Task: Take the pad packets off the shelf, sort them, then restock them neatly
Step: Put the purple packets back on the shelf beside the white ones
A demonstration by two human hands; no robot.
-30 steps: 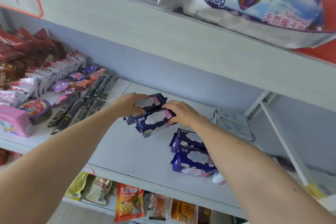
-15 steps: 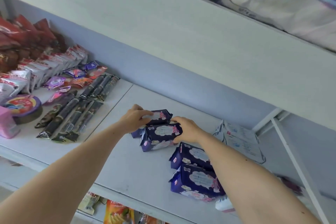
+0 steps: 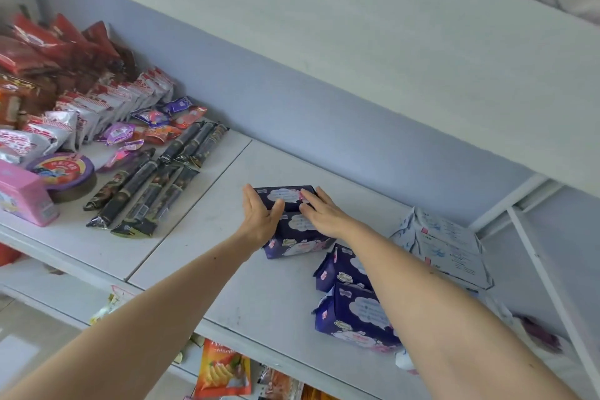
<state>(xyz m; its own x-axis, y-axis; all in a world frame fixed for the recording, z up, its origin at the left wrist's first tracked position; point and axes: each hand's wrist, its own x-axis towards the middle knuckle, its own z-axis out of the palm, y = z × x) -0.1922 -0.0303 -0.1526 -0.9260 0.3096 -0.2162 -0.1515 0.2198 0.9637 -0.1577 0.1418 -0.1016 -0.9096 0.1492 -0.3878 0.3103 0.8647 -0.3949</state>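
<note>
Half a second on, both hands have flattened out: where curled fingers clutched two dark navy plastic pad packets and set them down, we now see straight fingers laid against a settled pile. Our view has also tipped downward, so the big white bag on the top shelf has nearly slipped out of sight.

From the head camera, we see the left hand (image 3: 259,216) pressing its palm and straight fingers against the left side of the stacked navy pad packets with white cloud labels (image 3: 293,224), holding nothing. The right hand (image 3: 321,213) lies flat on top of the same stack, fingers extended, gripping nothing either. That stack sits on the white metal shelf board (image 3: 201,237), near its middle and well short of the pale blue back wall.

Just to the right and nearer the front edge, a second pile of navy packets (image 3: 352,305) rests partly hidden under the right forearm. Behind it, by the white upright post, lie flat white packets with blue print (image 3: 448,247).

Across the seam in the shelf, to the left, we find a row of long dark foil-wrapped bars (image 3: 152,191), a round purple-lidded tin (image 3: 65,172), a pink rectangular box (image 3: 24,198), white-and-red snack pouches (image 3: 107,104) and red bags (image 3: 48,42) heaped at the back. Below the shelf edge, an orange crisp bag (image 3: 224,370) shows.
</note>
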